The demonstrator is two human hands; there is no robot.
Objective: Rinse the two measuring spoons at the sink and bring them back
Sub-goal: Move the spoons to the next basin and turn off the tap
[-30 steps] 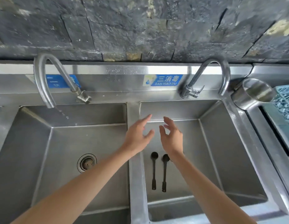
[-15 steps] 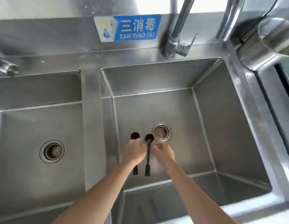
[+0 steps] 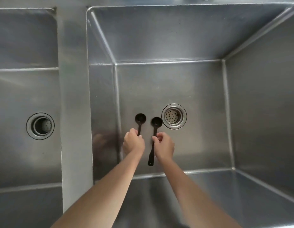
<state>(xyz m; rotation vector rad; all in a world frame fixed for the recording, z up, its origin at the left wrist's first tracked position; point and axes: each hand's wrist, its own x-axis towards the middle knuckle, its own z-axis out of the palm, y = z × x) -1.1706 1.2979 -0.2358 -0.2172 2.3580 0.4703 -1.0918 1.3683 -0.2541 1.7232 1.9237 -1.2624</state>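
Two black measuring spoons lie side by side on the floor of the right sink basin [image 3: 184, 83], bowls pointing away from me. My left hand [image 3: 134, 143] is closed around the handle of the left spoon [image 3: 140, 118], hiding most of that handle. My right hand [image 3: 164, 146] pinches the handle of the right spoon [image 3: 156, 122] near its middle; the handle's end sticks out below my fingers. I cannot tell whether either spoon is lifted off the steel.
A round drain strainer [image 3: 174, 116] sits just right of the spoon bowls. A steel divider [image 3: 74, 96] separates this basin from the left basin, which has its own drain [image 3: 40, 126]. The basin walls rise steeply on all sides.
My view has dropped down into the right basin, so the taps and wall left the frame. Both hands went from hovering open above the spoons to closing on their handles.
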